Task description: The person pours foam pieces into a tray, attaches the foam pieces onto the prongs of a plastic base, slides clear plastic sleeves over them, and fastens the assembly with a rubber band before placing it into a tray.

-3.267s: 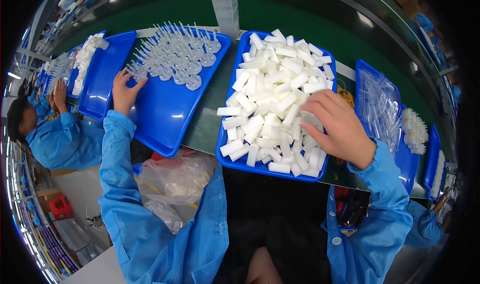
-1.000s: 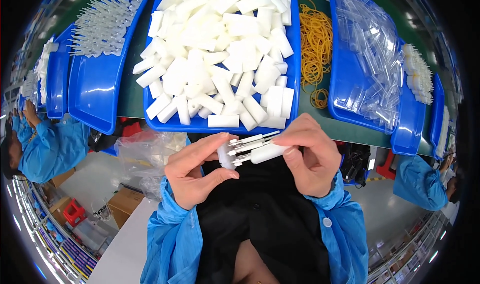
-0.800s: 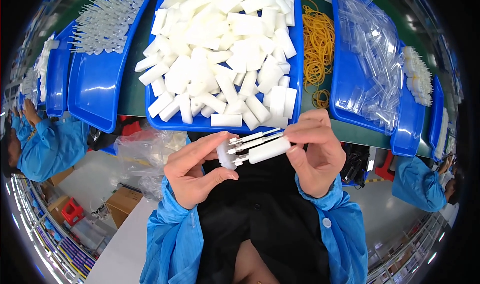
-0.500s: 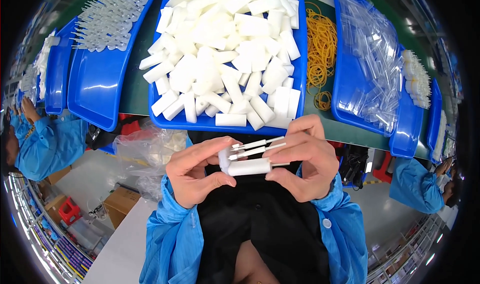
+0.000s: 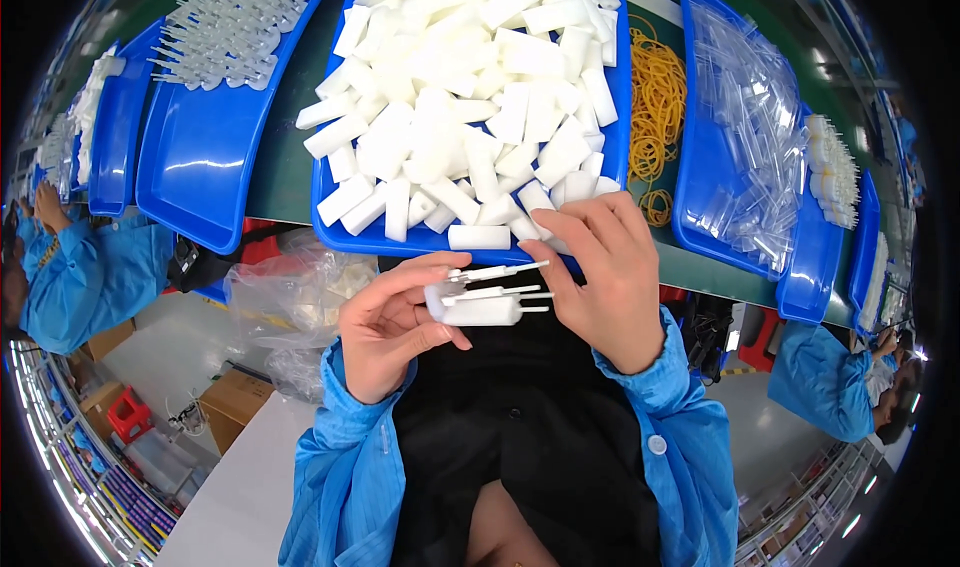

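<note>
My left hand (image 5: 400, 317) grips a white plastic part by its rounded base (image 5: 434, 302), with several thin prongs pointing right. A white foam sleeve (image 5: 482, 312) sits around the nearest prong, whose tip sticks out past the foam. My right hand (image 5: 608, 272) is at the near right edge of a blue tray (image 5: 345, 239), thumb and forefinger apart. Its fingertips are against or just over the white foam pieces (image 5: 478, 237) heaped there; contact is hard to make out.
Yellow rubber bands (image 5: 655, 97) lie right of the foam. Farther right, a blue tray (image 5: 690, 202) holds clear plastic tubes (image 5: 750, 127). Upper left, another blue tray (image 5: 195, 167) carries similar pronged parts (image 5: 235, 37). Co-workers in blue sleeves (image 5: 95, 277) sit at both sides.
My right hand has let go of the foam sleeve and moved up to the tray's near edge. My left hand has tilted the pronged part slightly and shifted left with it.
</note>
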